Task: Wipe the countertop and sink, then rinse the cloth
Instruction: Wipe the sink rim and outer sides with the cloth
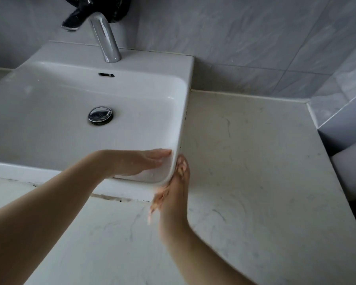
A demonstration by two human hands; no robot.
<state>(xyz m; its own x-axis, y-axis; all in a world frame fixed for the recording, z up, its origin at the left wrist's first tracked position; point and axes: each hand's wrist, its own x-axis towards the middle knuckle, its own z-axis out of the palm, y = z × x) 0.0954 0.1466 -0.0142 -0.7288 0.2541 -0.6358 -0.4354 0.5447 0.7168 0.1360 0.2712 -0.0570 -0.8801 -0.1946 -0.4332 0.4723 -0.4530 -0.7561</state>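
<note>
A white square sink stands on a pale marble countertop. My left hand reaches into the basin at its near right corner. Its fingers lie straight and press a white cloth against the inner wall. My right hand is outside that same corner, blurred by motion, with its fingers up against the sink's outer wall. It holds nothing that I can see. The chrome drain plug sits in the basin floor.
A chrome tap rises behind the basin, with a black plastic bag hanging above it. Grey tiled walls close the back and right side. The countertop's right edge drops off beside a white fixture.
</note>
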